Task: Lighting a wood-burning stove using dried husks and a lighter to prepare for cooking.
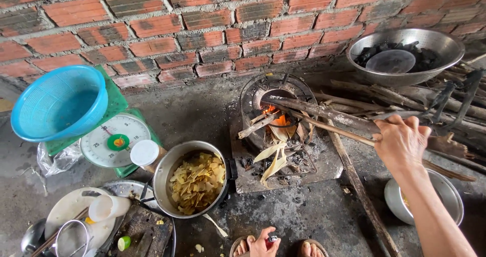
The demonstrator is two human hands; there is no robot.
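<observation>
Bottom centre, left hand (261,245) grips a lighter (272,239); at right, right hand (401,143) clasps a stick (324,127) in the stove (276,105).

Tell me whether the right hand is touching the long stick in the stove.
Touching. The head view shows the right hand closed around the long stick.

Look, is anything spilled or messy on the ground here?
Yes. Pale husk strips spill from the stove mouth onto its ashy slab, and one strip lies on the concrete beside the pot of chips. The right hand grips a stick.
</observation>
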